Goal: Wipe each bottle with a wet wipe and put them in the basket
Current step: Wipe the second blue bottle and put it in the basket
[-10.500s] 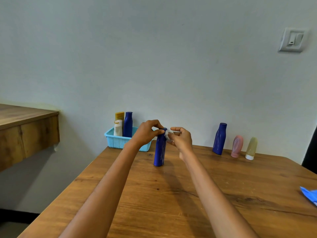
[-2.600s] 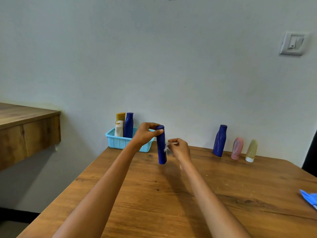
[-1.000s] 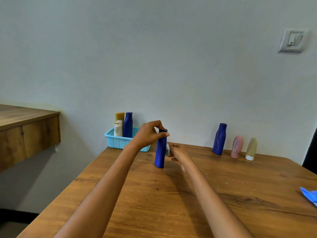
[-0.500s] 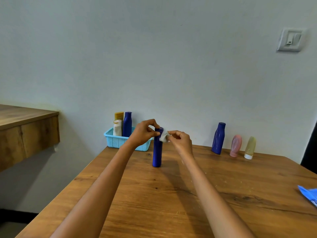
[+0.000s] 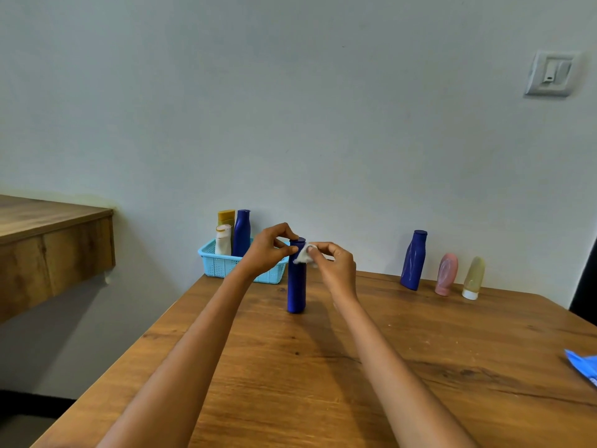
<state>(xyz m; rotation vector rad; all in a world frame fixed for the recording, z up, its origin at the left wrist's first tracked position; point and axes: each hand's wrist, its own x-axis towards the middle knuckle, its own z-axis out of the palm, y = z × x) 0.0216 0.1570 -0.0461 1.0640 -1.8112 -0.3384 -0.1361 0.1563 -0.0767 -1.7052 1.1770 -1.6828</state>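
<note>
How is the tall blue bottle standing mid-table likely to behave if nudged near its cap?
The tall blue bottle is slim on a narrow base, so it probably tips easily; the left hand steadies its top. Being cylindrical, it would likely roll once down. Its smooth surface, rubbed with the wet wipe, may be slippery.

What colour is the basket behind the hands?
Light blue basket, seen in the head view.

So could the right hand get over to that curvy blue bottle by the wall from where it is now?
Probably yes. Bare table lies between the right hand and the curvy blue bottle, but the hand is pinching the wipe.
</note>
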